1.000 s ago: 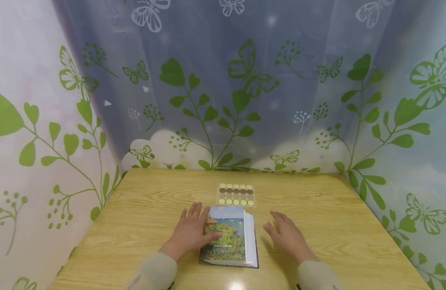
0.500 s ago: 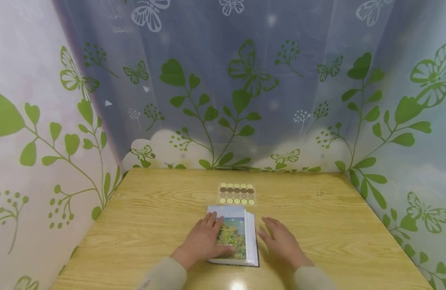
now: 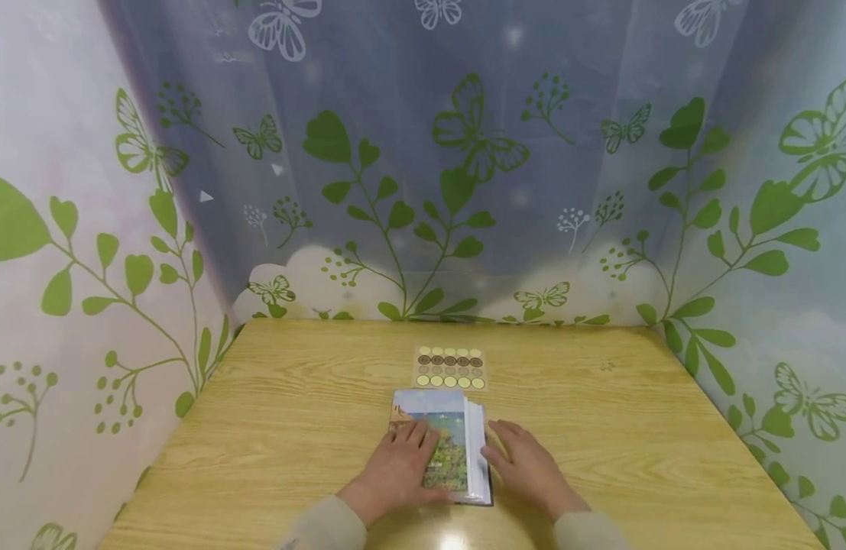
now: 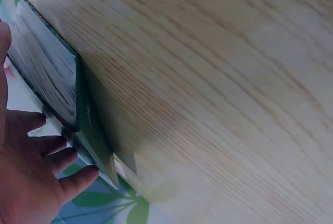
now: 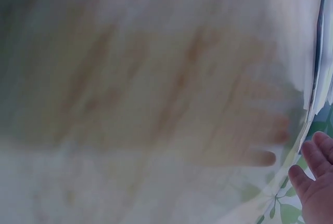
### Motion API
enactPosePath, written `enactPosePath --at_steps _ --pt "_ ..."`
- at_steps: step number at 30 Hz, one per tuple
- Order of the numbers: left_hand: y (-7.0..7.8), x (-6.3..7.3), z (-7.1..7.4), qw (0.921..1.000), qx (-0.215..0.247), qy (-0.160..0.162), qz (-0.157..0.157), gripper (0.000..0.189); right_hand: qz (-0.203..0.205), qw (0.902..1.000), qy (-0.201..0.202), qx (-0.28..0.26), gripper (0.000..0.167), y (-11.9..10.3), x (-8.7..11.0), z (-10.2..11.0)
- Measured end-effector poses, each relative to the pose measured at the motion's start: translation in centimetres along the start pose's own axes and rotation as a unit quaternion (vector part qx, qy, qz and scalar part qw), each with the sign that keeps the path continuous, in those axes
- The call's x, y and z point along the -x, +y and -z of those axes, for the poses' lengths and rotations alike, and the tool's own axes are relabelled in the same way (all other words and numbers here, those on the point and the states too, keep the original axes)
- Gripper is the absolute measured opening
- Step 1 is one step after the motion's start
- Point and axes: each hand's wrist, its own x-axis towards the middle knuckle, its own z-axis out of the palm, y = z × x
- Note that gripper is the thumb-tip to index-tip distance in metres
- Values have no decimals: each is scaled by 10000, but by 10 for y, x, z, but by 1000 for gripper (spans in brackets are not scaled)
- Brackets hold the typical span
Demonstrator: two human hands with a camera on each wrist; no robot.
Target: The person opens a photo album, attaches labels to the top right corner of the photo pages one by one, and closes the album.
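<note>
Nearest me on the feed, the left sleeve [image 3: 329,523] and right sleeve [image 3: 591,529] reach in from the near side of the photo album [image 3: 453,435], my landmark here. The left hand [image 3: 398,467] rests over the album's left half, its grip released, fingers laid out straight across the cover and grasping nothing. Just beside the album's right edge I see the right hand [image 3: 529,467], its grip likewise released, fingers relaxed; I cannot tell whether the fingertips touch the album. The album lies closed and face up on the wood-grain table [image 3: 292,405], its cover a painted landscape under blue sky. It holds a thick block of white pages [image 3: 475,451], which shows along its right side; what the pages carry is hidden. The left wrist view gives me its dark green spine [image 4: 93,135] with small pale print. Just beyond the album's far edge lies a flat sheet of round stickers [image 3: 450,368], in yellow, dark brown and tan rows. Well beyond the album hangs a blue curtain [image 3: 567,176] printed with green leaves and butterflies.
</note>
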Motion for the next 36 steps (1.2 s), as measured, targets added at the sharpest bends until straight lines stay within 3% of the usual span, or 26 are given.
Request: enactPosePath --at_steps 8,12,20,26,32,36 --pt "-6 -1 -3 9995 323 -10 -11 102 -12 9998 -213 20 57 -4 -1 -7" --pt "-9 0 -3 9987 517 13 1 102 168 9992 -331 133 58 -6 -2 -11" --pt "-13 6 5 9960 879 159 19 96 501 9970 -480 349 56 -13 -3 -15" --pt "-17 12 11 9900 1375 235 203 88 671 9961 -492 281 55 -20 -2 -15" --pt "-22 18 14 9849 1569 709 195 77 634 9960 -554 291 58 -22 -3 -17" --pt "-26 24 17 9735 1932 1208 185 68 560 9962 -583 327 56 -22 -3 -18"
